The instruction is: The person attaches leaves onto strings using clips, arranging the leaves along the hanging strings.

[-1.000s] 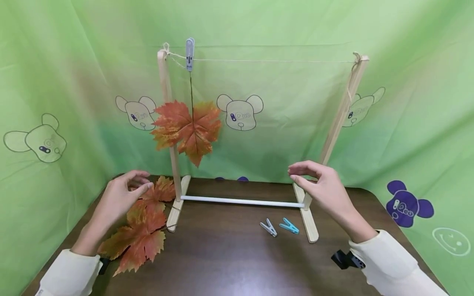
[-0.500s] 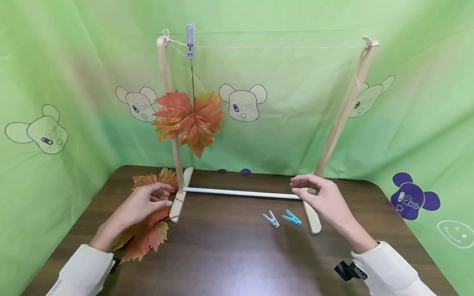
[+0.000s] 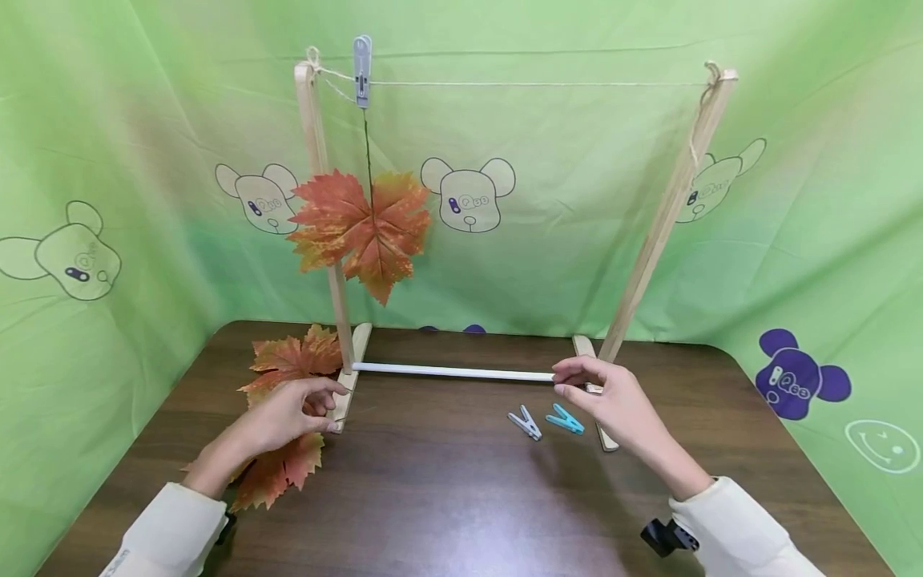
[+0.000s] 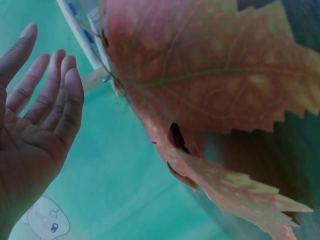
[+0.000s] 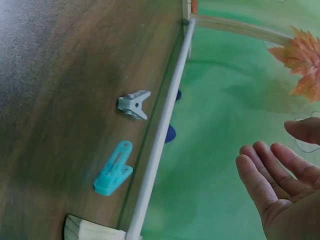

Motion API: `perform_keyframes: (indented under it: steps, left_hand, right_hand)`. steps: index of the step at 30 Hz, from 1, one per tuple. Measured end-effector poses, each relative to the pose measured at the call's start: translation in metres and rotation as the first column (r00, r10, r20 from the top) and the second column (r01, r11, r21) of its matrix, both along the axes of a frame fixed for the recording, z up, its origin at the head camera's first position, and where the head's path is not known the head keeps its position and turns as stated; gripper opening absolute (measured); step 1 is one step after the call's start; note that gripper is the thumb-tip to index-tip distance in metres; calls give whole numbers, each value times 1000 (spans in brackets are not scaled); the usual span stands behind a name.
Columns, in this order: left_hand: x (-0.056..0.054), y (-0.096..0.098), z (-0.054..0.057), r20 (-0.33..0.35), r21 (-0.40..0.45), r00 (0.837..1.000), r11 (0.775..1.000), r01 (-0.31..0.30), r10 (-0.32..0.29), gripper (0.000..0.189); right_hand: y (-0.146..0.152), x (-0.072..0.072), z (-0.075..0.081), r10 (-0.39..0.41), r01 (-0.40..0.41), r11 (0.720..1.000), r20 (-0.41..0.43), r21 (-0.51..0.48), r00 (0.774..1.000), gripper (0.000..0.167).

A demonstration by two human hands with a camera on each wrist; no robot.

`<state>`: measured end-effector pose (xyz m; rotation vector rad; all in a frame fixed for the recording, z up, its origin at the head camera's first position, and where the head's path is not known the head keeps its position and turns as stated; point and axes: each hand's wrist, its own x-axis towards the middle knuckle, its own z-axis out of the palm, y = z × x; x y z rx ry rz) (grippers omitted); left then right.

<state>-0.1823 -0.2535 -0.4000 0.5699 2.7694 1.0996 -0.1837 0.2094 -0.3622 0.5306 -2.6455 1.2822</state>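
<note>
My left hand [image 3: 288,417] is over the orange-red artificial maple leaves on the left of the table, its fingertips near the rack's left foot [image 3: 360,344]. Between hand and near leaf [image 3: 284,473] there is a gap in the left wrist view, where the leaf [image 4: 200,65] looms large and the fingers are spread. A farther leaf [image 3: 288,357] lies behind the hand. With nothing in its relaxed fingers, my right hand [image 3: 613,405] hovers by the rack's right foot. Beside it lie a grey clothespin [image 3: 525,422] and a blue clothespin [image 5: 114,170].
A wooden rack has a left post [image 3: 313,128], a right post [image 3: 659,216] and a white crossbar [image 3: 454,372]. From its string [image 3: 534,83] another maple leaf [image 3: 389,232] hangs by a grey clothespin [image 3: 362,72]. Green patterned cloth [image 3: 505,280] surrounds the table.
My left hand has moved right and down to the leaf stems beside the left foot. The right hand has come down slightly. The head view has tilted downward.
</note>
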Motion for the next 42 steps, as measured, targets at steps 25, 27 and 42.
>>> perform_keyframes:
  steps: [25, 27, 42]
  left_hand:
    - [-4, 2, -16, 64, 4, 991, 993, 114, -114, 38]
    - [-4, 2, -16, 61, 0, 992, 994, 111, -110, 39]
    - [-12, 2, -20, 25, -50, 997, 996, 80, -79, 36]
  right_hand:
    - [-13, -18, -35, 59, -51, 996, 111, -79, 992, 24]
    - [-13, -20, -37, 64, -55, 995, 115, -84, 991, 25]
    - [-19, -24, -51, 57, -55, 998, 150, -20, 987, 27]
